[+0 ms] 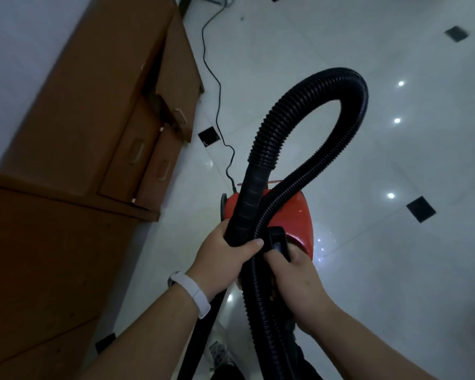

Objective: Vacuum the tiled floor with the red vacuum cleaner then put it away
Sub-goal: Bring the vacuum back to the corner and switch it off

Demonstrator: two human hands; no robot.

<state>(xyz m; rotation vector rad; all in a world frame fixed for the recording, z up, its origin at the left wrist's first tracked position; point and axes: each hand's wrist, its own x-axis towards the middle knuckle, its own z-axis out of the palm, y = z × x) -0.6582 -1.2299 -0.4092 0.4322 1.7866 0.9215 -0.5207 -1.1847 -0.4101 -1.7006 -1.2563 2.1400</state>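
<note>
Your left hand [220,261] is wrapped round the rigid black wand end [248,207] of the hose, thumb laid across the front, white wristband [192,292] on that wrist. Your right hand [296,281], just beside it at 5 o'clock, is curled on the black carry handle [277,239] of the red vacuum cleaner [294,212]. Cleaner body sits just below frame centre; can't tell if it rests on the floor or hangs clear of it.

Room, left to right:
- Pale wall [17,50] at 10 o'clock.
- Brown wooden desk [74,91] fills 8 to 11 o'clock. Its two drawers [132,149] with bar pulls are on the floor side.
- Black power cord [204,50] snakes from 12 o'clock past the desk corner into the cleaner's rear.
- Ribbed hose [351,86] loops up from the wand to 1 o'clock and drops back between your hands.
- Tiled floor [340,37] is glossy white, with large tiles and small black diamond insets [420,209] at the joints.
- Light glints [391,195] at 3 o'clock.
- A shoe [220,355] shows at 6 o'clock.

Frame is dim and slightly blurred.
</note>
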